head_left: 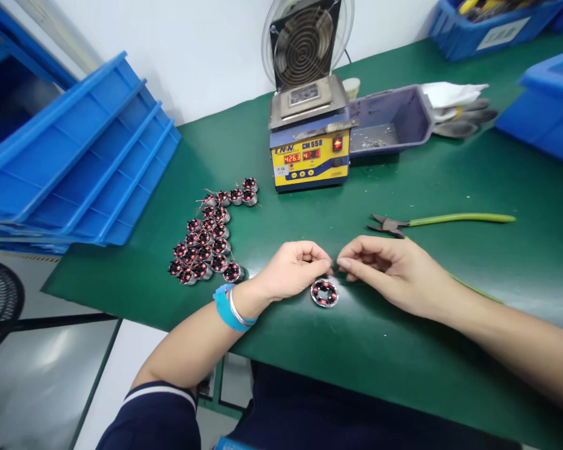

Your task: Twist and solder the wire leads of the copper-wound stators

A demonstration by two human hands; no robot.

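A small round motor stator [324, 293] wound with copper coils lies on the green mat near the front edge. My left hand [291, 270] rests just left of it, fingers curled and pinched. My right hand [385, 265] is just right of it, thumb and forefinger pinched. The fingertips of both hands nearly meet above the stator, apparently on its thin wire leads; the wire itself is too fine to see clearly. A blue band and a silver bangle sit on my left wrist.
Several more stators [209, 240] lie grouped at the left. A yellow-and-blue solder pot [309, 156] with a fan stands behind, a grey tray [385, 122] and gloves [460, 119] beside it. Green-handled cutters [431, 222] lie at right. Blue crates [75, 162] stand left and far right.
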